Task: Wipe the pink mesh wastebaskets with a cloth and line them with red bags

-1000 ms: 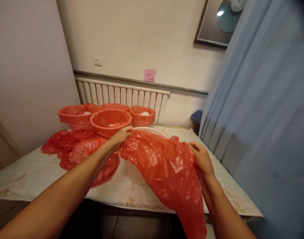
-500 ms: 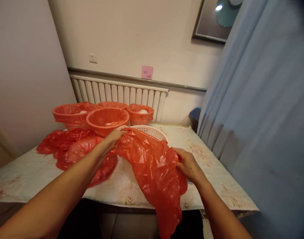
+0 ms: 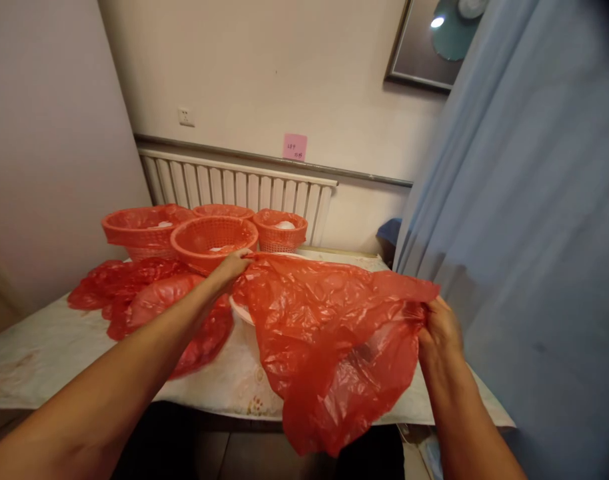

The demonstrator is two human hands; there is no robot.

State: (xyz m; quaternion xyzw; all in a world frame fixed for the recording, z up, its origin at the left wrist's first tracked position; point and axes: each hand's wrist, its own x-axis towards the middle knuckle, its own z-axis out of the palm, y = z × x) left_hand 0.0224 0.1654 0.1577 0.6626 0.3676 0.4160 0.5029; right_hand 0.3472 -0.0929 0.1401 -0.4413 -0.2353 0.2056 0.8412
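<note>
A red plastic bag (image 3: 329, 327) is stretched between my two hands, its lower part hanging past the table's front edge. My left hand (image 3: 236, 264) pinches the bag's upper left corner. At the right, my right hand (image 3: 442, 327) is closed around the bag's other side, near the blue curtain. Beneath the bag stands a white basket (image 3: 242, 311); only part of its rim and side shows, the rest being covered. More crumpled red plastic bags (image 3: 184, 320) lie on the table to the left, under my left forearm.
Behind my left hand stand several red-lined baskets, among them a front basket (image 3: 214, 230), a left basket (image 3: 139, 227) and a small basket (image 3: 280, 230) with something white inside. A flowered cloth covers the table (image 3: 24, 360). A radiator (image 3: 234, 177) is behind; a blue curtain (image 3: 524, 233) hangs at right.
My right hand has moved right and outward, pulling the bag wide. The bag now spreads over the white basket and hides most of it. My left hand has hardly moved.
</note>
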